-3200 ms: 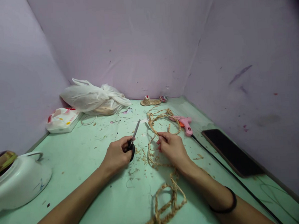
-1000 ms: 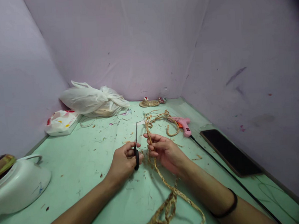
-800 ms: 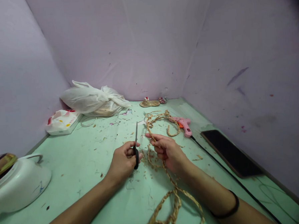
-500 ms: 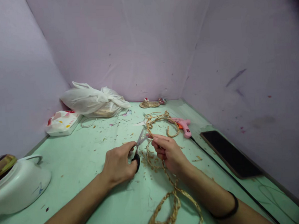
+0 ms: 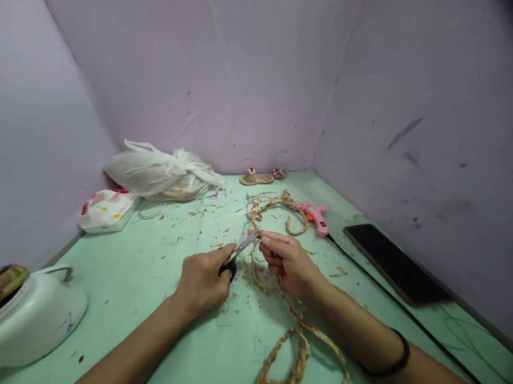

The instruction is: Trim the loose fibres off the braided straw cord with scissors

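Observation:
My left hand [image 5: 203,278] grips black-handled scissors [image 5: 238,255], whose blades point right and up toward the fingertips of my other hand. My right hand [image 5: 286,262] pinches a braided straw-coloured rope [image 5: 296,333] just right of the blade tips. The rope runs from a loose coil [image 5: 274,205] farther back, through my fingers, to loops near the front edge. Straw bits lie scattered on the pale green table [image 5: 157,260] under both hands.
A pink glue gun [image 5: 313,215] with a black cord [image 5: 400,305] lies right of the rope, beside a dark phone [image 5: 393,262]. A white plastic bag [image 5: 161,171] and a packet [image 5: 106,208] sit at back left, a white bowl [image 5: 30,312] at near left. Purple walls enclose the table.
The scissors swung from pointing straight away to angling right, blades meeting the rope at my right fingertips. My right hand slid along the rope, and the near loops shifted.

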Demonstrator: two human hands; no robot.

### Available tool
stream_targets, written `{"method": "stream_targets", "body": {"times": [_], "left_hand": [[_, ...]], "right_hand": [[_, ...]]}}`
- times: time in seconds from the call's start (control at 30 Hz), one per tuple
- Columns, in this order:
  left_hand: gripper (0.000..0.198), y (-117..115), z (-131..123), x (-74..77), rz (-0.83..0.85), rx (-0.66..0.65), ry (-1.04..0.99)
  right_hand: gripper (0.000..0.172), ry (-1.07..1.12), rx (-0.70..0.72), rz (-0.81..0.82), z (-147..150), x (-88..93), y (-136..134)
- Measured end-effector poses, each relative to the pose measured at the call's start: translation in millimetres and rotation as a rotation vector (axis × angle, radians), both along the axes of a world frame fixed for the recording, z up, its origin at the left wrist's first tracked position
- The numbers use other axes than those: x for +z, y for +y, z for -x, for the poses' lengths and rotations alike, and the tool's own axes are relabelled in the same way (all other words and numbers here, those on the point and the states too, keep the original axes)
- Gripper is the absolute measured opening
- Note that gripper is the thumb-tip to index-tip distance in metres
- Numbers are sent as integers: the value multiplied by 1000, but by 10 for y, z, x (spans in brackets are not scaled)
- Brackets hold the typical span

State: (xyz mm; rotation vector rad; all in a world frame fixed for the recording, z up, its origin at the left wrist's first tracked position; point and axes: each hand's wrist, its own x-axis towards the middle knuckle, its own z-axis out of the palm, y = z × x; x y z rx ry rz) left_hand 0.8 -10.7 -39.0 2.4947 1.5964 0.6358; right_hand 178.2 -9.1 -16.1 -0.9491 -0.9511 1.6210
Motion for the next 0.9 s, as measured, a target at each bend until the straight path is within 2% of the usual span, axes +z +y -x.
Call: {"method": "stream_targets", "body": {"times": [0.27,0.33,0.4,0.5,0.6,0.7,0.9], "left_hand": [[50,3,8,5,21,8,-64],[49,20,12,7,59,11,-122],[44,44,3,4,120,35,-258],[33,86,-49,-9,278,103,-640],[34,108,-122,-27,460,153,-970],[37,99,-167,-36,522,151,-1071],[40,29,-218,17,541,134,-1143]], "right_hand": [[21,33,-7,-6,-6,11,4],[15,45,-10,-5,-13,12,6],[13,54,-20,12,-17,7,6],[26,63,-32,34,-11,-23,13],[25,100,-11,105,12,-83,32],[21,151,8,172,32,-145,54],[19,114,-23,172,45,-201,53]]}}
